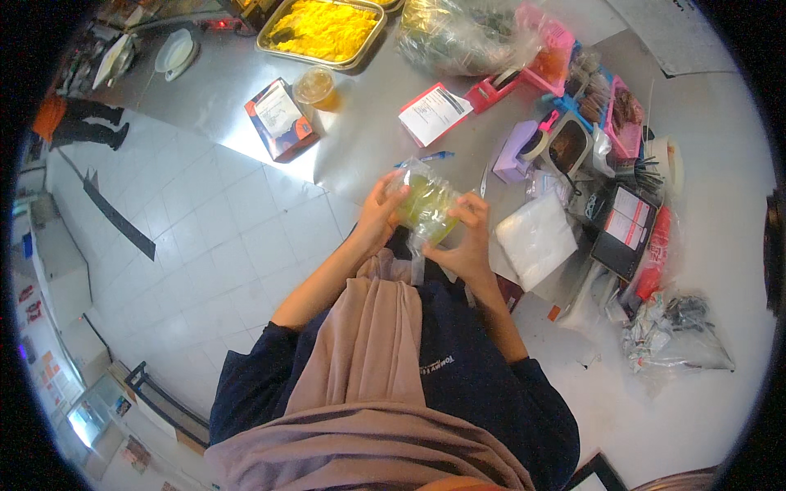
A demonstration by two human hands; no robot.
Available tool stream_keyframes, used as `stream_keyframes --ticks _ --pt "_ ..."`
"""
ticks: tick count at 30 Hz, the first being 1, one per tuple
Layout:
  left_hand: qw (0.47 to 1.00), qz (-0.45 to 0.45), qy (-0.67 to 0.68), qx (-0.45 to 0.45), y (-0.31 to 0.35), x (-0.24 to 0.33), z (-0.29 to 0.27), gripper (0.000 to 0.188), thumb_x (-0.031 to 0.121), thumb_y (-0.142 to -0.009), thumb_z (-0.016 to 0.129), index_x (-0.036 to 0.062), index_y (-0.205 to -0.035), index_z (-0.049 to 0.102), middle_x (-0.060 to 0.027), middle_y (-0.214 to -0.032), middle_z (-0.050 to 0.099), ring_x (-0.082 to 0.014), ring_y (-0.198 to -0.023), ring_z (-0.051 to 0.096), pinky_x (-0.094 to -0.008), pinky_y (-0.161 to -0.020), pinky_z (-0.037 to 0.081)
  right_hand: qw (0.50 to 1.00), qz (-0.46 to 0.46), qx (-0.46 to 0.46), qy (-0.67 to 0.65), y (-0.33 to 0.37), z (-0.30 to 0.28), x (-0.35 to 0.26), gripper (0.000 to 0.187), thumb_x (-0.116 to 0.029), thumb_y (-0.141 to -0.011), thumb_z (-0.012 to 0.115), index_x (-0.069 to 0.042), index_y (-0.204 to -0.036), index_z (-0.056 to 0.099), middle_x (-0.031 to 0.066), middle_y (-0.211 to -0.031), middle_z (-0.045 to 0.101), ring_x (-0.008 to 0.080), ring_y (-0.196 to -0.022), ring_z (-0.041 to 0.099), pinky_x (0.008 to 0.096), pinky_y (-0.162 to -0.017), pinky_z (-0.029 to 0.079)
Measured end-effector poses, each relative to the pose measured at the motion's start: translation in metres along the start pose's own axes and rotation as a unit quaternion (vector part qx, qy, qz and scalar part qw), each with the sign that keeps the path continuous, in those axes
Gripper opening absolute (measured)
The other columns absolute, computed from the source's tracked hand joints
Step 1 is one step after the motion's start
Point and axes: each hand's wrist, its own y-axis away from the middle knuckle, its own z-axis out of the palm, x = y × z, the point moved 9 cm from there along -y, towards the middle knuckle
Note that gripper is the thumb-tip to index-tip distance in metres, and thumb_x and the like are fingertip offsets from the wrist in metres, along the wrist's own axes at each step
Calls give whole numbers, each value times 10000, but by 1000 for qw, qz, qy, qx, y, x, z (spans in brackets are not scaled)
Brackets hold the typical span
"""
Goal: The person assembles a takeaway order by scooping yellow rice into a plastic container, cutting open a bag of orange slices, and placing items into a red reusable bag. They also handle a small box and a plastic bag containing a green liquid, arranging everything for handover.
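Note:
Between my two hands is a clear plastic bag (427, 204) with something pale green inside. My left hand (381, 211) grips its left side, fingers bent over the plastic. On the other side my right hand (467, 239) pinches the bag's right edge, and a loose strip of plastic hangs below. The bag is held in front of my chest, by the near edge of a steel table. Just beyond it a blue pen (436, 156) lies on the metal. What exactly the green contents are, I cannot make out.
A yellow-filled metal tray (323, 31), a lidded cup (318, 88) and a box (281, 121) stand on the steel table (360, 123). A red clipboard (435, 114) lies farther right. White napkins (536, 239), a tape dispenser (519, 151) and pink baskets (625, 119) crowd the right side.

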Motion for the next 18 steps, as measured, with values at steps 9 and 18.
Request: stream_keyframes --ticks 9,18 --pt "982 -82 173 -6 2 -43 -54 440 286 -898 532 47 -1247 409 -90 -1188 508 -205 -1055 534 -358 -902 462 993 -3 -114 13 -21 80 -6 651 -222 -550 772 -123 -1100 437 141 -1140 407 357 -1040 453 434 -790 453" --pt "965 -109 238 -26 -36 -23 -110 692 582 -893 333 24 -1301 371 -156 -1257 471 -276 -1033 563 -419 -897 473 940 18 -300 159 -86 196 -14 649 -369 -638 727 -127 -1175 455 155 -1143 419 370 -1008 481 462 -757 479"
